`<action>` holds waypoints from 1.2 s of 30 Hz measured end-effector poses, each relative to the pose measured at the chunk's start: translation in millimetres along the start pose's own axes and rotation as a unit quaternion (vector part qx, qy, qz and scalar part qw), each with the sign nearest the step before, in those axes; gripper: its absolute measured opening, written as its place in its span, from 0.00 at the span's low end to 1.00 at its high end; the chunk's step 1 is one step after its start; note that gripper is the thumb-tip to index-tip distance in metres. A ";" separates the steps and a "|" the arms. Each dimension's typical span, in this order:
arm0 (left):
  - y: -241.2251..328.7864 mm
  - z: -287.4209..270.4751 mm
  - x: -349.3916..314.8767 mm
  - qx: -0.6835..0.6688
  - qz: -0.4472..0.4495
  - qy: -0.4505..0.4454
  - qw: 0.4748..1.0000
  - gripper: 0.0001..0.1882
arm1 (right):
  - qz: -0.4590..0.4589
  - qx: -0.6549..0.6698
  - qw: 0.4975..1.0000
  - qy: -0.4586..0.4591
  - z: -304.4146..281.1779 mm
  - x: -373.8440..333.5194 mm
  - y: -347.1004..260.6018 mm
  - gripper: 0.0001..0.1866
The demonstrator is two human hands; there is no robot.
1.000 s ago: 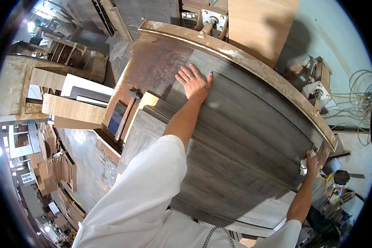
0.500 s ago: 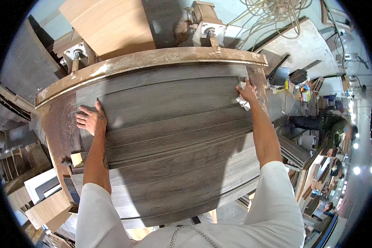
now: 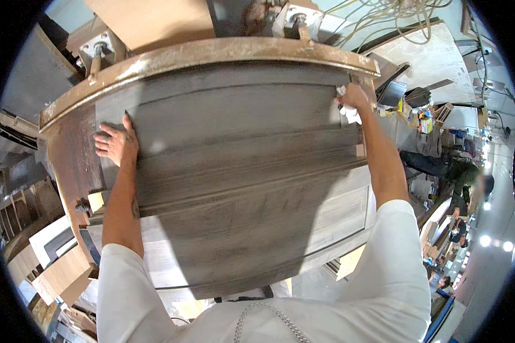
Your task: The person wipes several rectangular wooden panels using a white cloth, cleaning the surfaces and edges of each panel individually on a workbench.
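Before me lies a grey wood-grain panel point(image 3: 240, 114) with a recessed centre, like a cabinet door. My left hand point(image 3: 118, 142) rests on its left frame strip with the fingers spread, holding nothing. At the far right corner my right hand point(image 3: 355, 97) is closed round a crumpled white cloth point(image 3: 350, 114), pressed against the right frame strip. Nearer to me a second grey panel point(image 3: 234, 240) lies along the first, partly under my shadow.
A worn wooden bar point(image 3: 212, 52) runs along the far edge, with metal clamp cylinders point(image 3: 100, 51) behind it. A small light wood block point(image 3: 96, 201) sits at the left. Coiled hoses point(image 3: 395, 17) hang at the back right. Another person point(image 3: 458, 174) stands off to the right.
My view has shifted a little, so the panels sit higher in the picture. My right hand has turned with the cloth at the right frame strip. The left hand stays spread on the panel.
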State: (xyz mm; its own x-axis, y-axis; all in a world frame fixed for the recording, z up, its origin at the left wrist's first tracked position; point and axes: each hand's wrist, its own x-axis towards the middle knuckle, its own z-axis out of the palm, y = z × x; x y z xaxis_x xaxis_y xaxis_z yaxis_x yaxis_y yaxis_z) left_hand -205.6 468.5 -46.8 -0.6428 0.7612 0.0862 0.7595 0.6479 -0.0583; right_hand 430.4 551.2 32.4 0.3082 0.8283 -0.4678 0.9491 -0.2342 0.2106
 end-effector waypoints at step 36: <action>4.8 -29.0 -0.4 -0.137 -0.065 -0.016 0.988 0.47 | -0.110 -0.131 0.954 0.246 29.3 0.5 23.2 0.45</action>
State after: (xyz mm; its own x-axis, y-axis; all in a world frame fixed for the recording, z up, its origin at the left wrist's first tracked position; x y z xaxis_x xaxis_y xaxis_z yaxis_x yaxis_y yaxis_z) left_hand -198.8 470.5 -18.2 -0.7363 0.6752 0.0437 0.6660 0.7117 0.2234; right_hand 454.5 531.3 12.0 -0.0263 0.9965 -0.0794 0.9184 0.0554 0.3919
